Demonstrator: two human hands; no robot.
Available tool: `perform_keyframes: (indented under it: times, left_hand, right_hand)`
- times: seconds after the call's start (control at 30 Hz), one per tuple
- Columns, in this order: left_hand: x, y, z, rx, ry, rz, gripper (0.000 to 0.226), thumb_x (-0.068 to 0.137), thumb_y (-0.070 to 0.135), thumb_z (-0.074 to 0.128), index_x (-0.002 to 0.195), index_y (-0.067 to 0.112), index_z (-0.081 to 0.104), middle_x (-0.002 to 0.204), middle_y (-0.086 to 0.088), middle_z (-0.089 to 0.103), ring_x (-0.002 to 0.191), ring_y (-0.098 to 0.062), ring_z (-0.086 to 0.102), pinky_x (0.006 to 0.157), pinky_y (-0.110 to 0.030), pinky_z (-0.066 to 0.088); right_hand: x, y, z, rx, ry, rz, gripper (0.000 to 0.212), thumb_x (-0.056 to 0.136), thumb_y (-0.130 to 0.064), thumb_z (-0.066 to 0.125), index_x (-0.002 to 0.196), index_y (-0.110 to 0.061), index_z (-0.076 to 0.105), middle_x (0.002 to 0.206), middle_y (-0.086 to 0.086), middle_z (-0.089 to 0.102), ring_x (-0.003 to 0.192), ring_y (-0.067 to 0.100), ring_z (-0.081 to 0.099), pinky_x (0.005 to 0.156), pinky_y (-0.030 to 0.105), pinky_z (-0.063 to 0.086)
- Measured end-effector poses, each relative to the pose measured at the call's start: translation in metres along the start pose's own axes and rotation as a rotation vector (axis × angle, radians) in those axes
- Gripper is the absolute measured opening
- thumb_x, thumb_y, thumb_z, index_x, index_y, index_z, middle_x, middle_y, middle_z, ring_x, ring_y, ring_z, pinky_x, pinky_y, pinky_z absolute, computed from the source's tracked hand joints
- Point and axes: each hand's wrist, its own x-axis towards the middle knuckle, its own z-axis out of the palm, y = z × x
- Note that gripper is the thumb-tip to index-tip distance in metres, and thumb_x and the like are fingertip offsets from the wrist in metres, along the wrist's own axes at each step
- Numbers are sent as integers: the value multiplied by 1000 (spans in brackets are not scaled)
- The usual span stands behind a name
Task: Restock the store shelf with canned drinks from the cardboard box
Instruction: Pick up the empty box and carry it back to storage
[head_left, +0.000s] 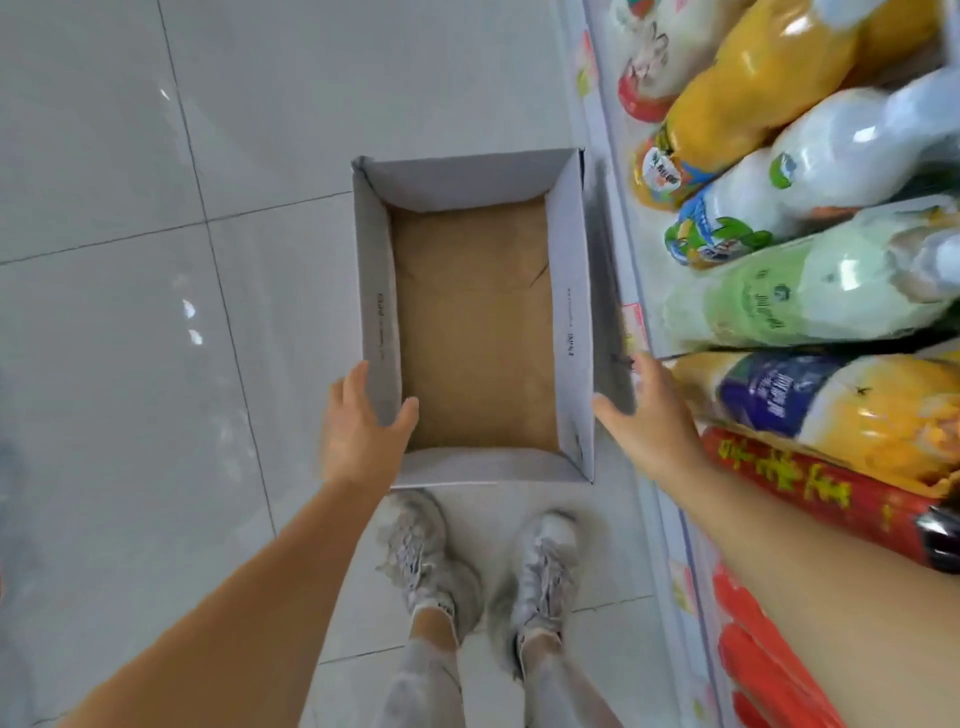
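Observation:
An open cardboard box with grey-white walls and a brown bottom is in front of me, above the tiled floor. Nothing lies inside it, and no cans show anywhere in view. My left hand grips the box's left wall near its closest corner, thumb inside and fingers outside. At the outside of the box's right wall is my right hand, fingers straight, the thumb reaching toward the wall. I cannot tell whether it touches the wall. The store shelf runs along the right side.
Several large drink bottles lie on the shelf: orange, white, pale green and red. My feet in white sneakers stand just below the box. Glossy grey floor tiles spread out to the left.

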Motion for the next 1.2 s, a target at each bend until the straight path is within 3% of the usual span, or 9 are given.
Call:
perform_keyframes:
  times: [0.1,0.17,0.27,0.47,0.67,0.8,0.97,1.07,1.2]
  left_hand:
    - [40,-17,17,31,85,8,75,88,44,65,149,24,28,146,-3,36,134,-23,39,108,-48,41]
    - [63,-26,23,46,106,9,78,87,47,65,150,26,25,149,-2,34,137,-23,37,108,-50,42]
    - [87,-34,27,-16,62,-16,81,87,50,65,151,30,20,152,1,33,138,-21,38,105,-52,45]
    - [110,-35,30,-146,-58,-32,71,92,47,59,149,44,18,148,4,46,125,-26,54,95,-53,52]
    - [115,-38,37,-171,-45,10,50,103,28,44,148,43,28,132,10,53,110,-19,54,91,-40,49]
    - [105,-37,25,-202,-67,20,50,105,25,41,149,45,26,138,8,52,107,-14,50,95,-45,49]
    - [60,-25,-26,-250,-17,-2,49,104,24,41,149,42,29,132,11,53,105,-12,52,86,-32,50]
    - [18,-14,-76,-282,1,-37,46,104,21,41,146,38,36,127,12,56,92,-3,57,68,-16,47]
    - [-50,3,-157,-352,39,-87,44,102,20,42,144,34,40,129,9,59,105,-14,60,78,-24,51]
  right_hand:
    - [35,5,27,51,27,18,84,77,-46,66,147,-18,31,147,5,40,132,23,43,108,45,38]
    - [55,5,40,73,61,15,86,77,-46,67,149,-17,29,148,4,39,133,21,41,112,35,32]
    - [77,6,51,77,69,40,79,87,-35,67,151,-19,24,149,-2,38,134,16,40,97,18,28]
    - [101,2,58,156,63,31,70,88,-37,64,146,-34,26,130,-11,55,109,9,54,86,24,38]
    - [117,2,69,94,120,58,55,97,-26,51,148,-31,30,134,0,56,115,22,57,87,25,41]
    - [107,-7,68,101,174,50,48,99,-17,47,144,-29,38,130,1,59,106,18,57,84,22,39]
    - [62,-48,39,29,193,30,38,97,-18,49,135,-21,48,125,6,62,110,27,58,82,23,37]
    - [21,-88,10,-9,164,12,30,96,-21,50,125,-14,53,122,14,61,108,33,58,83,31,42]
    - [-54,-163,-39,-88,104,-43,37,98,-22,48,134,-17,48,125,13,61,109,35,57,80,33,39]
